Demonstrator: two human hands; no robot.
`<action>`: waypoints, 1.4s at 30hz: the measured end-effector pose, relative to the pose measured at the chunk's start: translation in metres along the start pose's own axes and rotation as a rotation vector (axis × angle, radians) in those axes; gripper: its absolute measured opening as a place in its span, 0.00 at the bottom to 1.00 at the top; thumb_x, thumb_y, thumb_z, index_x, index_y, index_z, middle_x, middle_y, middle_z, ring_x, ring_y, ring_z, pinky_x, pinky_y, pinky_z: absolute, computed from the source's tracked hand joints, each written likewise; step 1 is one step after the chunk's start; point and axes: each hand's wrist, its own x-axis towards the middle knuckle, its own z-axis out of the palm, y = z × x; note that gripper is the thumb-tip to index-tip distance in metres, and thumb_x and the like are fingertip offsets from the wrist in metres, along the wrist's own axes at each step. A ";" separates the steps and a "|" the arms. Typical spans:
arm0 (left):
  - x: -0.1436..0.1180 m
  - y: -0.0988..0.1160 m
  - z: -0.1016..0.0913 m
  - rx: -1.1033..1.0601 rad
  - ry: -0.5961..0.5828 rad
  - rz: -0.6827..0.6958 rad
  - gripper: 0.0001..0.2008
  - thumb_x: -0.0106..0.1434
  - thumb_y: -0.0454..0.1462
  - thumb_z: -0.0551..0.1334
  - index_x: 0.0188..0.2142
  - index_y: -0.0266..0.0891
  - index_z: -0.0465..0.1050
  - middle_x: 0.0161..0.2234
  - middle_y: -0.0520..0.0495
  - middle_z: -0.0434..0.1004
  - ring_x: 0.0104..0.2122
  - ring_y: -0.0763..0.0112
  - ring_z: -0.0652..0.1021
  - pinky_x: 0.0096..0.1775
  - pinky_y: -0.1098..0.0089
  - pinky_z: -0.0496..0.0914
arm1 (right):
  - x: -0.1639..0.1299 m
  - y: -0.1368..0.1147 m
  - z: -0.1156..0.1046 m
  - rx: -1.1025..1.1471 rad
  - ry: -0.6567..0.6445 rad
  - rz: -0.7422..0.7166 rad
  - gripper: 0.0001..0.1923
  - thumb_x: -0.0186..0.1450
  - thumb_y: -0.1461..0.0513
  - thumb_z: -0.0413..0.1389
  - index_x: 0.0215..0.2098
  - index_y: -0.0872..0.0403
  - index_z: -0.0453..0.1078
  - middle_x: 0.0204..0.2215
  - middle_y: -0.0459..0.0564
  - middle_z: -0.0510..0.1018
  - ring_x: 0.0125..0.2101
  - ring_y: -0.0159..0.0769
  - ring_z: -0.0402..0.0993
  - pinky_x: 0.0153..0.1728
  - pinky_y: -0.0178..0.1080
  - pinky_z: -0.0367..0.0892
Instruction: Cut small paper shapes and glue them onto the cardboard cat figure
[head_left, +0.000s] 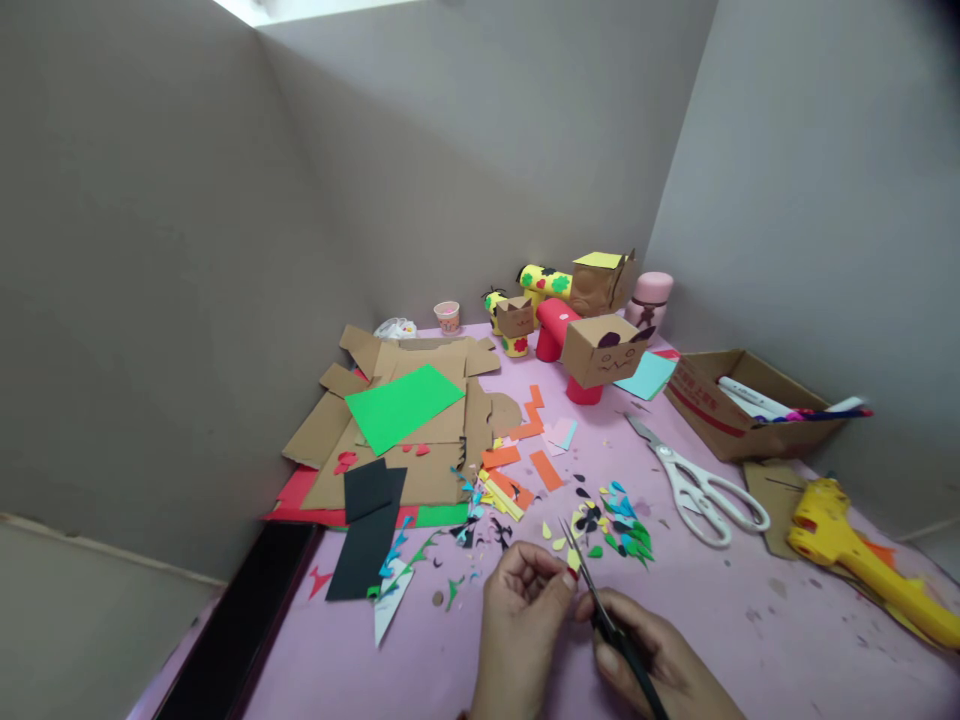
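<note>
Just beyond the white-handled scissors (667,456), to the right, an open cardboard box (697,402) with white-barrelled markers (754,399) inside, some ends over the rim. Well beyond the white-handled scissors, to the left, a paper cup (448,324) with something pinkish inside; farther left of them, a white plastic bag (388,330) with small coloured bits inside. Nearer than the white-handled scissors and to their left, black-handled scissors (609,628), tips away and slightly left, long axis from lower right to upper left. Slim grey blades, slightly parted at the tips; black handles partly hidden by the right hand (651,645), clamped around them. On that near left side, the left hand (526,600), thumb and fingertips pinched together on a small red bit (573,573), too tiny to make out.
</note>
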 end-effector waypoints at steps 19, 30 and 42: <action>0.003 -0.002 -0.004 0.003 0.032 0.071 0.07 0.45 0.33 0.68 0.23 0.38 0.70 0.22 0.53 0.71 0.25 0.73 0.70 0.28 0.76 0.64 | 0.000 -0.001 -0.003 -0.051 -0.021 0.028 0.25 0.58 0.40 0.51 0.36 0.51 0.64 0.22 0.40 0.55 0.24 0.33 0.51 0.23 0.34 0.51; 0.003 -0.001 -0.005 -0.017 0.063 0.086 0.07 0.46 0.33 0.67 0.24 0.39 0.70 0.23 0.54 0.71 0.26 0.73 0.71 0.29 0.76 0.64 | 0.000 0.000 -0.004 -0.104 0.021 0.022 0.24 0.57 0.41 0.52 0.35 0.52 0.67 0.22 0.42 0.58 0.24 0.33 0.53 0.22 0.34 0.53; 0.006 -0.001 -0.005 -0.031 0.085 0.079 0.07 0.48 0.34 0.67 0.26 0.39 0.69 0.24 0.54 0.71 0.26 0.73 0.71 0.28 0.77 0.62 | 0.000 -0.003 -0.004 -0.098 -0.042 0.055 0.25 0.57 0.40 0.51 0.35 0.52 0.65 0.19 0.38 0.52 0.22 0.31 0.48 0.22 0.34 0.48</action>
